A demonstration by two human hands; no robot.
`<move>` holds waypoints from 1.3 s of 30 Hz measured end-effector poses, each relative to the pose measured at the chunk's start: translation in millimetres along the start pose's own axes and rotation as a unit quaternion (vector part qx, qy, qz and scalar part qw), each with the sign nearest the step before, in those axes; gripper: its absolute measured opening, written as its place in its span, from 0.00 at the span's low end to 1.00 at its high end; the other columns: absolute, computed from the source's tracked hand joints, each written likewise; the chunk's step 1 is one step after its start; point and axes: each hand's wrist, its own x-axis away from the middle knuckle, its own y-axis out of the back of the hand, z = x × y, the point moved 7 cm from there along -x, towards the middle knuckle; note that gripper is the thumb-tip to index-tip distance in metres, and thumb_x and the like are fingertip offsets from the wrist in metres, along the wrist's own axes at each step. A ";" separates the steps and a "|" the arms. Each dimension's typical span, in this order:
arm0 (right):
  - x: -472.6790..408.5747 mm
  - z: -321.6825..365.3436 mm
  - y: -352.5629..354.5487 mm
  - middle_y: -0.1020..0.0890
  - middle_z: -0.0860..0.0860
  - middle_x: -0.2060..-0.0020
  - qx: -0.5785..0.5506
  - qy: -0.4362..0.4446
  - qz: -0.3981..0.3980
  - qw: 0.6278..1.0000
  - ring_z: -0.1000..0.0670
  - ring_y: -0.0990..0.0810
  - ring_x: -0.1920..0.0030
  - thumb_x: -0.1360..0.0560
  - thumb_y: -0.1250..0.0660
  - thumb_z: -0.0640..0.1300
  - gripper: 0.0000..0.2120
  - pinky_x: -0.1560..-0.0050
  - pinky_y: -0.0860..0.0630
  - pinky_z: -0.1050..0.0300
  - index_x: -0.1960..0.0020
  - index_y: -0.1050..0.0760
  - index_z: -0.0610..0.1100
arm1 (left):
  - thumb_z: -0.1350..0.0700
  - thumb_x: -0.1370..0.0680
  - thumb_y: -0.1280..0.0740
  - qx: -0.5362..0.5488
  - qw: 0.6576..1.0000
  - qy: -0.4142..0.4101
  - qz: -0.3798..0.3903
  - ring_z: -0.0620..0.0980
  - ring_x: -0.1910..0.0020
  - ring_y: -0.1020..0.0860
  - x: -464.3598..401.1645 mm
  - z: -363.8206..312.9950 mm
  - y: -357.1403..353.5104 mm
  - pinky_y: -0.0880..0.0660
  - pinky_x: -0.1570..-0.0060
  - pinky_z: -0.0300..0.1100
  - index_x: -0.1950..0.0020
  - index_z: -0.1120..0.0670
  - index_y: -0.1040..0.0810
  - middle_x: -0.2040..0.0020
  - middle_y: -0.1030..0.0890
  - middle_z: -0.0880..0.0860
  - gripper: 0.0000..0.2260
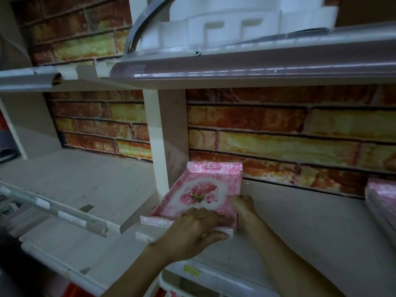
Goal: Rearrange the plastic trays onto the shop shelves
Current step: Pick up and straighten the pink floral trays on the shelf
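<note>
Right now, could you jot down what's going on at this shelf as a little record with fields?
place: shop shelf backed by brick-pattern wall
main item: stack of pink floral trays beside the upright divider
left hand: grips the stack's near edge
right hand: holds the stack's right side
other stock: more pink trays at far right
above: white foam pieces on upper shelf

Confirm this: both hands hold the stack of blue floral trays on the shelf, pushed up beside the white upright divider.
Wrong on colour only. The head view shows the stack of trays is pink, not blue. The left hand and right hand do hold it on the shelf, beside the white divider.
</note>
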 end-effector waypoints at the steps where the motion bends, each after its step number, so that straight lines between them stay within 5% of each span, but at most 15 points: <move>1: 2.4 2.2 8.7 0.18 0.43 0.58 0.007 0.011 -0.003 1.000 0.51 0.21 0.68 0.26 0.32 0.38 0.10 0.77 0.26 0.66 0.48 0.20 0.35 | 0.38 0.21 0.40 0.048 0.998 0.028 -0.004 0.40 0.45 0.22 -1.2 2.2 5.3 0.26 0.45 0.36 0.36 0.45 0.24 0.43 0.18 0.43 0.19; 5: 18.1 18.7 48.2 0.15 0.43 0.58 -0.035 0.058 -0.003 0.998 0.43 0.15 0.60 0.28 0.31 0.38 0.09 0.56 0.16 0.48 0.49 0.19 0.37 | 0.42 0.21 0.39 0.118 0.980 0.134 -0.093 0.35 0.49 0.23 -8.5 30.4 37.3 0.24 0.52 0.35 0.40 0.45 0.23 0.47 0.20 0.39 0.13; 10: 44.0 48.3 104.8 0.18 0.54 0.63 -0.058 0.149 -0.023 0.987 0.55 0.19 0.67 0.25 0.34 0.34 0.08 0.75 0.25 0.68 0.49 0.21 0.44 | 0.50 0.21 0.36 0.081 0.947 0.286 -0.120 0.48 0.54 0.23 -19.6 79.5 37.3 0.26 0.54 0.40 0.39 0.55 0.24 0.43 0.24 0.51 0.14; 14: 63.8 60.7 143.4 0.22 0.60 0.62 -0.057 0.209 -0.036 0.976 0.61 0.24 0.64 0.24 0.33 0.35 0.10 0.69 0.28 0.68 0.47 0.24 0.48 | 0.41 0.21 0.40 0.169 0.910 0.375 -0.052 0.53 0.52 0.20 -35.4 76.3 5.9 0.21 0.52 0.47 0.34 0.54 0.29 0.41 0.22 0.55 0.22; 17: 73.5 60.7 167.0 0.20 0.60 0.59 -0.055 0.231 -0.049 0.970 0.62 0.22 0.61 0.23 0.32 0.35 0.13 0.66 0.28 0.70 0.42 0.23 0.46 | 0.39 0.21 0.42 0.295 0.881 0.362 -0.073 0.42 0.61 0.18 -48.8 48.8 -10.2 0.21 0.58 0.44 0.51 0.49 0.24 0.60 0.16 0.43 0.15; 20: 84.3 60.2 194.0 0.19 0.57 0.53 -0.042 0.248 -0.056 0.966 0.58 0.20 0.55 0.23 0.33 0.36 0.15 0.65 0.28 0.75 0.37 0.24 0.46 | 0.30 0.26 0.41 0.334 0.871 0.347 -0.096 0.49 0.55 0.16 -62.9 31.8 -27.2 0.18 0.52 0.53 0.49 0.49 0.21 0.54 0.15 0.48 0.25; 23: 96.8 63.2 223.4 0.25 0.66 0.50 -0.042 0.271 -0.062 0.960 0.67 0.24 0.57 0.22 0.33 0.36 0.20 0.60 0.29 0.77 0.35 0.30 0.51 | 0.36 0.23 0.39 0.358 0.858 0.345 -0.133 0.52 0.54 0.17 -79.5 9.1 -38.1 0.19 0.54 0.53 0.47 0.53 0.21 0.50 0.16 0.53 0.22; 26: 104.4 69.7 259.3 0.21 0.55 0.40 -0.002 0.262 -0.084 0.961 0.52 0.20 0.44 0.22 0.33 0.40 0.20 0.48 0.25 0.60 0.31 0.28 0.45 | 0.42 0.20 0.40 0.379 0.850 0.337 -0.141 0.52 0.59 0.18 -101.2 -22.5 -49.7 0.21 0.62 0.47 0.47 0.58 0.21 0.53 0.16 0.57 0.20; 30: 112.8 86.2 317.6 0.17 0.57 0.56 0.029 0.263 -0.101 0.959 0.52 0.19 0.57 0.22 0.34 0.39 0.14 0.59 0.23 0.65 0.36 0.22 0.45 | 0.45 0.19 0.40 0.408 0.836 0.336 -0.144 0.54 0.64 0.23 -129.8 -65.7 -70.4 0.28 0.68 0.43 0.49 0.64 0.23 0.53 0.18 0.67 0.21; 34: 121.1 99.5 384.6 0.17 0.51 0.54 0.045 0.276 -0.130 0.951 0.50 0.18 0.54 0.22 0.33 0.41 0.12 0.54 0.24 0.59 0.39 0.20 0.45 | 0.44 0.20 0.39 0.429 0.827 0.329 -0.151 0.55 0.64 0.24 -162.2 -118.2 -89.7 0.27 0.66 0.47 0.47 0.65 0.24 0.57 0.21 0.64 0.22; 36: 121.9 102.8 422.8 0.18 0.52 0.60 0.057 0.279 -0.153 0.946 0.54 0.20 0.61 0.22 0.32 0.45 0.06 0.59 0.25 0.60 0.47 0.19 0.46 | 0.43 0.21 0.38 0.438 0.823 0.325 -0.158 0.57 0.61 0.21 -181.5 -144.7 -99.6 0.25 0.63 0.52 0.48 0.63 0.23 0.53 0.19 0.65 0.21; 39: 119.2 105.6 476.6 0.24 0.48 0.68 0.080 0.270 -0.180 0.942 0.53 0.27 0.69 0.22 0.33 0.49 0.14 0.65 0.31 0.59 0.53 0.19 0.37 | 0.45 0.20 0.38 0.439 0.824 0.321 -0.157 0.55 0.63 0.23 -208.9 -188.5 -113.6 0.27 0.65 0.47 0.50 0.64 0.24 0.55 0.20 0.67 0.20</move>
